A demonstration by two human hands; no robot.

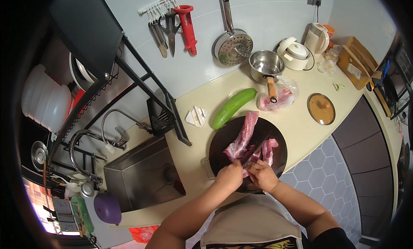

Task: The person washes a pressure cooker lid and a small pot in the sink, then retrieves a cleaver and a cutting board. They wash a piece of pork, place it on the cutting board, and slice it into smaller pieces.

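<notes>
On a round dark cutting board with a metal side handle lie pieces of raw pink meat. The long strip of meat slants across the board's upper left. A shorter strip lies to its right. Between them shows a narrow straight edge, perhaps a knife blade, partly hidden. My left hand is curled closed at the long strip's near end; what its fingers hold is hidden. My right hand grips a small piece of meat beside it, fingertips bent down, nearly touching the left hand.
Past the board lie a green gourd, a bag of meat and a saucepan. A round lid is to the right. At left are a steel sink, a black rack and a purple bowl.
</notes>
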